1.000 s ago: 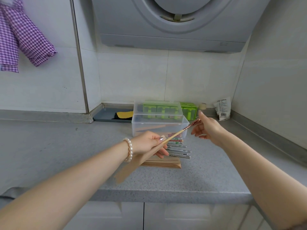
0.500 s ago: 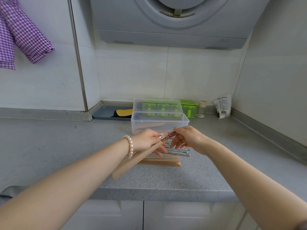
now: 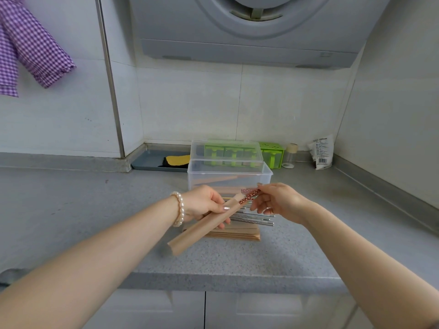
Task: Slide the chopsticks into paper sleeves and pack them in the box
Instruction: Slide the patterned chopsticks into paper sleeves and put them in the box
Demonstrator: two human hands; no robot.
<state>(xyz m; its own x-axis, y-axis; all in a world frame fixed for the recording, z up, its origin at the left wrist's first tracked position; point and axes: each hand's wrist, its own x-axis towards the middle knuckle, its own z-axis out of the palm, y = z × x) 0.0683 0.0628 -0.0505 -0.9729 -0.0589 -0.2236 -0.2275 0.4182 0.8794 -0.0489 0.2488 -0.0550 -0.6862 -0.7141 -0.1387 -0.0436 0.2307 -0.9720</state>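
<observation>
My left hand (image 3: 204, 204) grips a brown paper sleeve (image 3: 202, 227) that slants down to the left above the counter. Out of the sleeve's upper end sticks the red patterned top of a pair of chopsticks (image 3: 249, 197), pinched by the fingertips of my right hand (image 3: 276, 200). Under my hands lie several metal chopsticks (image 3: 256, 219) and a stack of empty brown sleeves (image 3: 237, 233). Just behind stands the clear plastic box (image 3: 229, 179) with a few sleeved pairs inside and its clear lid (image 3: 225, 151) propped up behind it.
The grey countertop (image 3: 83, 210) ends in a front edge near me. At the back are a green spice rack (image 3: 272, 153), a small jar (image 3: 290, 155), a white packet (image 3: 320, 151) and a grey tray with a yellow sponge (image 3: 180, 159). A range hood (image 3: 249, 27) hangs overhead.
My right hand has pushed the chopsticks down into the sleeve and come close to my left hand; only the red tops show now. The sleeve has stayed in my left hand.
</observation>
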